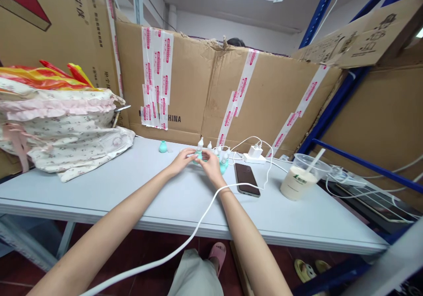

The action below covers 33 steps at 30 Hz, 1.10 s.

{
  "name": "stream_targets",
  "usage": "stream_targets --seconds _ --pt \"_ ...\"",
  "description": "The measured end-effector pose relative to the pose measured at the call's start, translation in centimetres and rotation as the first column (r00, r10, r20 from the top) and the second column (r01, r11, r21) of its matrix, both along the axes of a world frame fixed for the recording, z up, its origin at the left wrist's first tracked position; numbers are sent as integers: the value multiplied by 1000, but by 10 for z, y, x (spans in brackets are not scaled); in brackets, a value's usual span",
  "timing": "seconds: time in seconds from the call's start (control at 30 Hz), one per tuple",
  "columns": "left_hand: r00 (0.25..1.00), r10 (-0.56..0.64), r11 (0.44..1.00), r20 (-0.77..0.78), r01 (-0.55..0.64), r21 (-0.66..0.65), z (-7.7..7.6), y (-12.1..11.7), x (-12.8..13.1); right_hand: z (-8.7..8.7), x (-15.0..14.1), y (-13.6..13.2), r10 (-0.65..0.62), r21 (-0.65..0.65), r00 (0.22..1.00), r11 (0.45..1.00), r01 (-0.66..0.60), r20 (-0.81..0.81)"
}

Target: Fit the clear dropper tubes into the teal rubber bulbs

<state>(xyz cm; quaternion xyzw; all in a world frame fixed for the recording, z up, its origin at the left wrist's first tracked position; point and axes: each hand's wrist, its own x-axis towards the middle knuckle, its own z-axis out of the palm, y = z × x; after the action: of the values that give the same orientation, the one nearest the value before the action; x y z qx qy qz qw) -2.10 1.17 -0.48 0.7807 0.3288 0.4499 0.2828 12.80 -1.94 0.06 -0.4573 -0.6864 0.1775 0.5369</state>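
Note:
Between my two hands stands a mint-green squeeze bulb with a clear pointed nozzle (200,144). The fingers of my left hand (181,161) are closed on its left side. My right hand (211,167) has thumb and fingers closed on it from the right. Just beyond my right hand stand several similar nozzle-tipped squeeze bulbs (224,165), partly hidden by it. Further left, a green bulb without a nozzle (163,146) sits on the grey table (142,186), with a small clear piece (169,149) beside it.
A phone (246,179) lies right of my hands, near a white charger on a power strip (254,156). A white cable (194,232) crosses over my right forearm. A drink cup with a straw (299,181) stands farther right. A floral cloth bag (72,128) is at left; cardboard (188,75) walls the back.

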Motion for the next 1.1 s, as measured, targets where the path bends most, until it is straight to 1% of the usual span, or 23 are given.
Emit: stream_targets --seconds 0.1,0.2,0.3,0.37,0.43,0.5,0.57,0.63,0.73,0.83,0.97,1.03,1.1 --pt "999 15 999 -31 -14 29 5 -3 -3 -3 -1 -2 28 59 996 998 -34 86" --pt "996 78 995 -52 -75 63 10 -7 -6 -4 -3 -4 82 90 993 992 -90 89" --pt "990 119 991 -70 -114 68 12 -8 -7 1 -2 -10 101 113 987 987 -116 128" --pt "986 144 987 -81 -137 80 12 -8 -8 10 1 -16 53 143 974 986 -86 222" --pt "981 161 984 -111 -150 94 10 -7 -9 20 6 -21 -42 188 957 982 -13 287" --pt "972 162 983 -167 -144 116 8 -8 -8 30 12 -24 -148 227 947 970 83 286" --pt "963 154 982 -221 -124 145 5 -9 -7 35 18 -25 -214 248 938 958 147 272" --pt "952 130 982 -276 -86 168 3 -11 -4 37 22 -24 -226 259 926 954 149 302" --pt "936 86 985 -342 -29 168 1 -13 -1 35 23 -25 -213 271 898 956 110 386" --pt "930 65 988 -362 -8 156 0 -12 -1 34 19 -28 -222 286 871 953 99 438" --pt "927 76 991 -368 -28 133 -1 -9 -4 35 16 -29 -257 285 857 949 136 446" --pt "934 97 987 -344 -45 157 -2 -6 -5 34 17 -27 -306 294 847 937 187 435" --pt "940 160 973 -303 -99 207 -1 -4 -7 32 18 -24 -367 303 831 919 253 417"
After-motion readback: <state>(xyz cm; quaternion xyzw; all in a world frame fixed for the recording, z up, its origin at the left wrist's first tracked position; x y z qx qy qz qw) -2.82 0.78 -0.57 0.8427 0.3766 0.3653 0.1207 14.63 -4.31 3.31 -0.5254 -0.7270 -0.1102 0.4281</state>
